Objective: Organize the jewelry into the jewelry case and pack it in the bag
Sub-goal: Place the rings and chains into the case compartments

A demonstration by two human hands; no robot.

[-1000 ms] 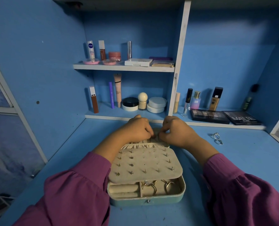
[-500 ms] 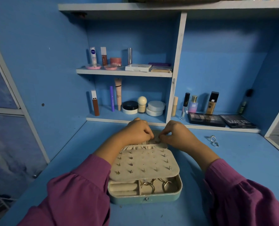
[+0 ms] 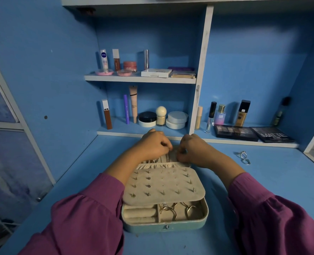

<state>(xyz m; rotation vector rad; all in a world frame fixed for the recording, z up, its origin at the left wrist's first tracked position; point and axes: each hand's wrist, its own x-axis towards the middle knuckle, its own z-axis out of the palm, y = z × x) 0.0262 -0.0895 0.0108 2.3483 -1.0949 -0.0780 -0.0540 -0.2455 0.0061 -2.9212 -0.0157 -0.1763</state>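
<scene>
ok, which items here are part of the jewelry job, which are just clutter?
Job: jewelry case, earring panel, gold rings inside, silver rings on desk, left hand, right hand.
Clutter: shelf cosmetics, eyeshadow palettes.

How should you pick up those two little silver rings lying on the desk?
Come straight down from above with the right hand, the nearer one. The silver rings lie nearly flat on the blue desk, apart from the jewelry case, so probably pinch one thin band across its rim with fingertip and thumb, one ring at a time.
</scene>
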